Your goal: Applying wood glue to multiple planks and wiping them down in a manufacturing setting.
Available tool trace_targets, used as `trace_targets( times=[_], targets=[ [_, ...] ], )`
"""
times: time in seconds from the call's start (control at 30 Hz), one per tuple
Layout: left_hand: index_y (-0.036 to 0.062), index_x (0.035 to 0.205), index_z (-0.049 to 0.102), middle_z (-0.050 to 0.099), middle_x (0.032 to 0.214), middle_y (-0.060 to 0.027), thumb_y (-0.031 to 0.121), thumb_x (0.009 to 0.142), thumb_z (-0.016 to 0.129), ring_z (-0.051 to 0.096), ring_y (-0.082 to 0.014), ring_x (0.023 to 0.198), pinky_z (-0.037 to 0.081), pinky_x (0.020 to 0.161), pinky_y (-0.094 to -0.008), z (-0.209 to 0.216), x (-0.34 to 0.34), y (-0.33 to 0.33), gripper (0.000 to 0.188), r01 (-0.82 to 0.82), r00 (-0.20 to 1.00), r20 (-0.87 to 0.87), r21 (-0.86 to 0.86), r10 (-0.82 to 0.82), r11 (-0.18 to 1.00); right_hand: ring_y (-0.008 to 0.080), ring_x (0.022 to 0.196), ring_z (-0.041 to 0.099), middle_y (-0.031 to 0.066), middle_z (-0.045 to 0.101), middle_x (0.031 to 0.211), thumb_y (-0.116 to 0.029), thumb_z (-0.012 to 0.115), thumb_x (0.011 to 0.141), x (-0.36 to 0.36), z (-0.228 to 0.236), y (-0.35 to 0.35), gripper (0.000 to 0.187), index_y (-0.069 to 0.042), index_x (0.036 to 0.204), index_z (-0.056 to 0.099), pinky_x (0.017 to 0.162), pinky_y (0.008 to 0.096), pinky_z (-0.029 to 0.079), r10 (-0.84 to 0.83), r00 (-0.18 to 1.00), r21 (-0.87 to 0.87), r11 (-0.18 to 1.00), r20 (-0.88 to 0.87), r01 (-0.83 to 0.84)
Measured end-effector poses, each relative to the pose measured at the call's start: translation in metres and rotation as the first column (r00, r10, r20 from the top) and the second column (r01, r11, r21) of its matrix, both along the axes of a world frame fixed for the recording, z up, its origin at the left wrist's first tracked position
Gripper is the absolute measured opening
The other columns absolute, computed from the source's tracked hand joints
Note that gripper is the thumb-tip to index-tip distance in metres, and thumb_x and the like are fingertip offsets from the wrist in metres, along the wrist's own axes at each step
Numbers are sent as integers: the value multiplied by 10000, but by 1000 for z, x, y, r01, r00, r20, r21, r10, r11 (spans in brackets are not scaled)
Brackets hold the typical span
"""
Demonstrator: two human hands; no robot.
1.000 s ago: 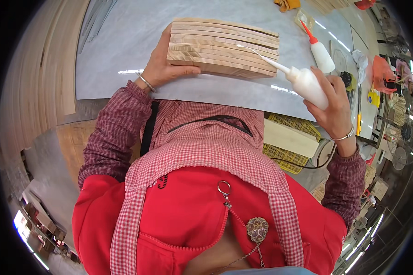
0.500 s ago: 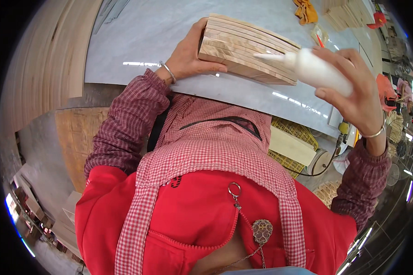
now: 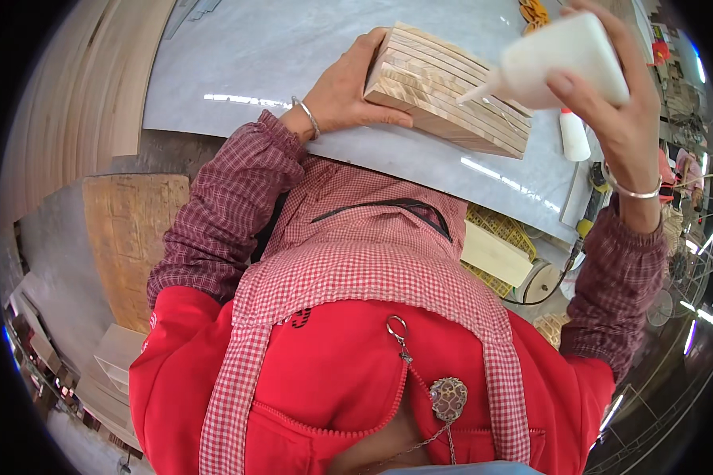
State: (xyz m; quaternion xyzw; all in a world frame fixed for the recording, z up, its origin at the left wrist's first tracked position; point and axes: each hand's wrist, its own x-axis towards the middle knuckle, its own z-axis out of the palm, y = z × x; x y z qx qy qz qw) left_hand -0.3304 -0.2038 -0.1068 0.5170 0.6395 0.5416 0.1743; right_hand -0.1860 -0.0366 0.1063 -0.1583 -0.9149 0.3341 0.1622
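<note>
My left hand point(image 3: 348, 83) grips the left end of a stack of wooden boards point(image 3: 444, 91), thumb along the near side and fingers around the far side. The boards stand side by side with their grooved or layered edges facing up. In my right hand point(image 3: 610, 95) is a white squeeze bottle point(image 3: 566, 59), tilted so that its narrow nozzle points down-left at the top of the boards. A thin shiny line of what looks like glue lies on the boards near the tip. The stack rests on a grey-white table point(image 3: 238, 71).
A second white bottle point(image 3: 575, 136) with a red cap stands right of the stack. Long planks point(image 3: 71, 103) are piled at the left. An orange cloth point(image 3: 534, 12) lies at the far side. Below the table edge are a yellow crate point(image 3: 491, 226) and a wooden board point(image 3: 135, 237).
My right hand has lifted and tipped the bottle more steeply, its nozzle shifting slightly right. The left hand and stack have shifted a little to the right. The red-capped bottle has come into sight.
</note>
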Motion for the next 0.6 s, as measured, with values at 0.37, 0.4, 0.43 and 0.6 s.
trace_targets(
  times=[0.37, 0.4, 0.43, 0.6],
  targets=[
    [66, 1297, 274, 488, 1149, -133, 441, 496, 834, 528, -290, 1003, 430, 872, -354, -4, -1, 4, 1047, -29, 998, -57, 18, 30, 999, 237, 865, 576, 180, 537, 1027, -146, 611, 784, 60, -65, -14, 434, 80, 1117, 451, 729, 297, 505, -691, 721, -877, 373, -45, 303],
    [66, 1297, 274, 488, 1149, -133, 441, 496, 834, 528, -290, 1003, 430, 872, -354, -3, 0, 3, 1047, -30, 998, -59, 13, 31, 999, 237, 865, 576, 180, 537, 1027, -146, 611, 784, 57, -67, -17, 434, 80, 1117, 451, 729, 297, 505, -691, 722, -879, 369, -43, 301],
    [75, 1309, 264, 479, 1176, -127, 418, 492, 841, 521, -290, 1027, 423, 888, -356, -3, 0, 3, 1057, -25, 999, -46, 2, 25, 1000, 250, 881, 576, 181, 537, 1039, -154, 611, 789, 52, -69, -20, 437, 75, 1124, 448, 745, 315, 505, -680, 733, -883, 358, -24, 303],
    [104, 1344, 234, 456, 1252, -107, 351, 478, 862, 501, -289, 1095, 406, 934, -361, -1, 0, 0, 1098, -22, 1000, -8, -31, 22, 999, 283, 911, 576, 185, 532, 1058, -172, 617, 798, 38, -72, -25, 451, 66, 1137, 439, 767, 352, 512, -628, 778, -886, 345, 27, 309]
  ],
)
